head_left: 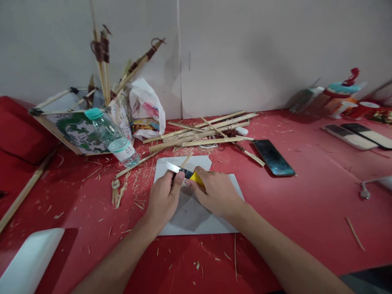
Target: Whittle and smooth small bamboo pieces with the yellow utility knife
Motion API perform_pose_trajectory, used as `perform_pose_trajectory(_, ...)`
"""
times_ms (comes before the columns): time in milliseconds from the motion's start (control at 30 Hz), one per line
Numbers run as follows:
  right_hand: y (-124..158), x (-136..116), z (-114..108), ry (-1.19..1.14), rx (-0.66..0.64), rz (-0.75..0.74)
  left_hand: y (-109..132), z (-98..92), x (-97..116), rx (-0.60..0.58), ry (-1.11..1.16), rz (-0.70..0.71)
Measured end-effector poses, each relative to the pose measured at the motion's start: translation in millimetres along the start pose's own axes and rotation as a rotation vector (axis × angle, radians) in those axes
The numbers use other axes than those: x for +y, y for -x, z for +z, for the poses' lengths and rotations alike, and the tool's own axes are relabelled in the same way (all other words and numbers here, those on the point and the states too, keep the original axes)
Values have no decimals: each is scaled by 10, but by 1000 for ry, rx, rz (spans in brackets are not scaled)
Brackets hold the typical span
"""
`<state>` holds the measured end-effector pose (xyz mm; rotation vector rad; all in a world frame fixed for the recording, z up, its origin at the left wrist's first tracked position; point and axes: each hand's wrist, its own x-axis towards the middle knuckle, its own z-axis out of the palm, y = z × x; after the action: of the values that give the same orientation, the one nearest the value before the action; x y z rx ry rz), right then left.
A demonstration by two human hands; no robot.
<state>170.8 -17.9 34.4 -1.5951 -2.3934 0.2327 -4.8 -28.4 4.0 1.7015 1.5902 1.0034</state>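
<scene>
My right hand (218, 192) is closed round a yellow utility knife (192, 176), whose blade (172, 167) points left. My left hand (164, 197) is closed beside it, thumb pressed near the blade, pinching a thin bamboo stick (186, 159) that pokes out beyond the fingers. Both hands rest over a white cutting board (196, 216) on the red table (306, 204).
A pile of bamboo strips (202, 132) lies behind the board. A water bottle (113, 139), a bamboo-frame lantern (73, 122) and a plastic bag (146, 109) stand at the back left. A phone (273, 157) lies to the right. Shavings litter the table.
</scene>
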Motion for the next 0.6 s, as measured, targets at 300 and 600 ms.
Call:
perform_pose_trajectory(300, 15, -44, -25, -7, -40, 29, -32, 111, 6, -80, 555, -139)
perform_pose_trajectory(600, 23, -68, -5, 82, -1, 50, -29, 69, 48, 28, 260, -114)
